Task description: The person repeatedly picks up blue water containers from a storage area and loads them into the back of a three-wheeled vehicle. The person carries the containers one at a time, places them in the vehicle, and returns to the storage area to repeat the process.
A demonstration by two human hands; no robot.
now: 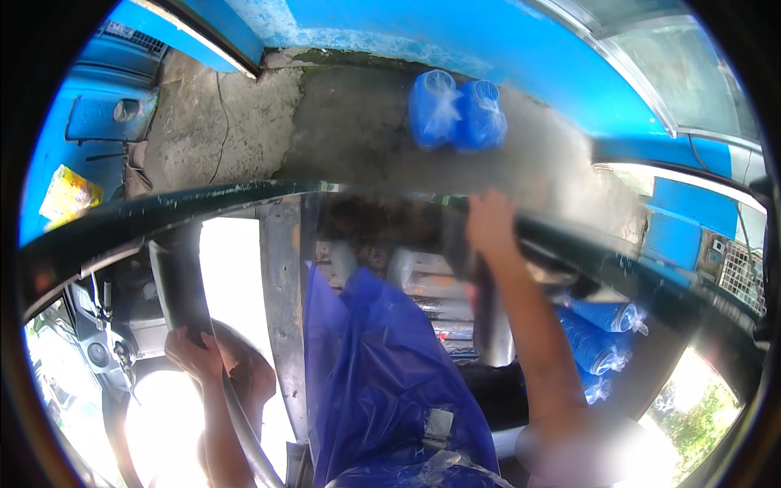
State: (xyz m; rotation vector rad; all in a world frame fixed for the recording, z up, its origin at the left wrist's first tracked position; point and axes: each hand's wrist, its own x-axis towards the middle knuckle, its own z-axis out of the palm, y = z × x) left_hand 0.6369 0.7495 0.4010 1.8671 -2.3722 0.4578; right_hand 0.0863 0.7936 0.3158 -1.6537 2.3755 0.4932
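Observation:
At the left, my left hand point(195, 354) is closed on a grey-black bendable strip point(181, 281), which runs up to the dark beam and down past my forearm. My right arm reaches forward, and my right hand point(492, 221) is at the dark green beam point(390, 196). Its fingers look curled and are blurred, so what they grip does not show clearly. Just below that hand hangs a grey, rounded sheet or tube point(494, 325). Between my arms, a large purple-blue plastic sheet or bag point(378, 366) spreads toward me.
Beyond the beam, two blue containers wrapped in clear plastic point(458, 112) stand on the concrete floor point(350, 114). More blue wrapped containers point(598, 337) lie at the right, below the beam. A motorbike point(98, 342) is at the left. Blue walls point(521, 49) rise at the back.

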